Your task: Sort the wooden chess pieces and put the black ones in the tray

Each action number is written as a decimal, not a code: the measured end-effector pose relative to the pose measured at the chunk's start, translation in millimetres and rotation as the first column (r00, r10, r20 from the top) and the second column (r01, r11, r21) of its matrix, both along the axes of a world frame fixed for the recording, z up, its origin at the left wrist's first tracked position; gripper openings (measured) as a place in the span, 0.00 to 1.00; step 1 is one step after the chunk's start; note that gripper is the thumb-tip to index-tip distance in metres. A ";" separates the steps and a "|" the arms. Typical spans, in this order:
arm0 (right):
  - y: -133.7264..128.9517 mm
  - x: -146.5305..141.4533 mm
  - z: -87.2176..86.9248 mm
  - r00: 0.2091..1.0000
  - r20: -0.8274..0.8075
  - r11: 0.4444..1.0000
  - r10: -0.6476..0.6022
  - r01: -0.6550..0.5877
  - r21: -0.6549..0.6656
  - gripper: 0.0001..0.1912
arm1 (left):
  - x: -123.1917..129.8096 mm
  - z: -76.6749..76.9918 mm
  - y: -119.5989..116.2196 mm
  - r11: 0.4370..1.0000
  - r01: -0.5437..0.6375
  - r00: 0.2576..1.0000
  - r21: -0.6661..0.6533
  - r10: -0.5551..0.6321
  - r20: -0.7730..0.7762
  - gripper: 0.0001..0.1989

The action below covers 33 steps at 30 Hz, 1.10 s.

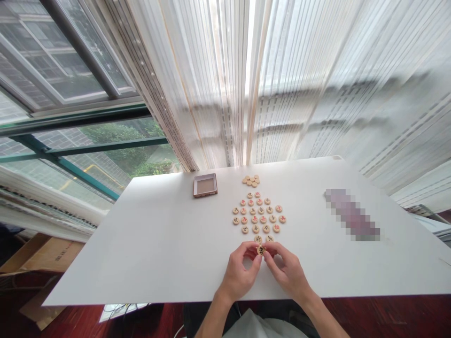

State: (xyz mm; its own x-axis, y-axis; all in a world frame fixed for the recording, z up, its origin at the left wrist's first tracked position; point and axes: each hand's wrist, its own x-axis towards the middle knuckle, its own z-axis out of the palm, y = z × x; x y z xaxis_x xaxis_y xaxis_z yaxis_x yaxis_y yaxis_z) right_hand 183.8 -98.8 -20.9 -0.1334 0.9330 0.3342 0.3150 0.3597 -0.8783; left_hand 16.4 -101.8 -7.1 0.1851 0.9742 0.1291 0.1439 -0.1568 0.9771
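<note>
Black-lettered disc (261, 250) is just below the rows of discs (261, 211), left hand (241, 271) and right hand (287, 270) both pinched closed on it, probably for steadiness. Small pile (251, 178) and open box (206, 194) sit farther back, maybe for elbow room.
</note>
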 end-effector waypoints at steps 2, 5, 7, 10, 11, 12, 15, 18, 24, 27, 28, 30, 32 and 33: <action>0.3 0.3 -2.4 1.000 -0.018 1.000 0.003 -0.003 -0.021 0.09 | -0.6 -0.3 0.1 1.000 0.002 1.000 0.001 -0.002 -0.006 0.12; 0.6 0.7 -5.8 0.999 -0.044 0.999 0.005 -0.007 -0.044 0.09 | -0.9 -1.1 0.3 1.000 0.005 1.000 0.000 -0.005 -0.005 0.12; 0.7 1.3 -7.1 0.999 -0.051 0.998 0.010 -0.013 -0.059 0.09 | -0.6 -1.5 0.5 1.000 0.007 1.000 0.004 -0.007 0.002 0.12; 0.8 2.3 -8.2 0.998 -0.057 0.997 0.021 -0.026 -0.079 0.09 | 0.1 -1.5 1.0 1.000 0.010 1.000 0.006 -0.010 0.013 0.12; 0.8 2.5 -8.4 0.998 -0.057 0.996 0.023 -0.028 -0.081 0.09 | 0.2 -1.3 1.2 1.000 0.013 1.000 0.005 -0.013 0.016 0.12; 0.8 2.8 -8.6 0.998 -0.056 0.996 0.025 -0.029 -0.082 0.09 | 0.3 -1.1 1.3 1.000 0.015 1.000 0.005 -0.015 0.017 0.12; 0.7 3.1 -9.1 0.999 -0.048 0.996 0.022 -0.025 -0.080 0.09 | 0.4 -0.2 1.3 1.000 0.017 1.000 0.007 -0.018 0.021 0.12; 0.5 3.0 -8.6 0.999 -0.042 0.996 0.016 -0.019 -0.085 0.09 | 0.3 -0.2 0.7 1.000 0.020 1.000 0.007 -0.020 0.023 0.12; 0.2 1.7 -2.9 0.999 -0.032 0.994 0.021 -0.024 -0.105 0.08 | 0.4 -2.8 0.5 1.000 0.030 1.000 0.002 -0.030 0.007 0.11; -0.1 1.9 -0.5 1.000 -0.017 0.993 0.013 -0.015 -0.120 0.07 | 0.2 -2.7 0.2 0.999 0.045 0.999 0.012 -0.045 -0.001 0.11; -0.1 2.2 -0.3 1.000 -0.013 0.992 0.005 -0.007 -0.126 0.06 | 0.0 -2.4 0.0 0.999 0.050 0.999 0.016 -0.050 -0.005 0.11; 0.0 2.8 -0.9 1.000 -0.005 0.990 -0.015 0.014 -0.139 0.07 | -0.6 -1.4 -0.6 0.998 0.059 0.998 0.023 -0.059 -0.015 0.11; 0.2 3.1 -2.3 1.000 0.004 0.988 -0.028 0.028 -0.150 0.08 | -1.1 -0.4 -1.1 0.997 0.067 0.998 0.030 -0.066 -0.024 0.12; 0.3 3.0 -3.0 1.000 0.005 0.987 -0.031 0.031 -0.156 0.08 | -1.3 0.1 -1.3 0.997 0.069 0.997 0.034 -0.068 -0.029 0.11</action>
State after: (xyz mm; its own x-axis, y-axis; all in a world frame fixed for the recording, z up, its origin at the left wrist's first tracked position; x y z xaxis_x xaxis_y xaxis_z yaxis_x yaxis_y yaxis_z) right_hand 186.8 -98.4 -23.9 -0.1042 0.9773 0.1843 0.3266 0.2086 -0.9219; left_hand 15.1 -103.0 -7.0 0.2554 0.9541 0.1567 0.1588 -0.2012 0.9666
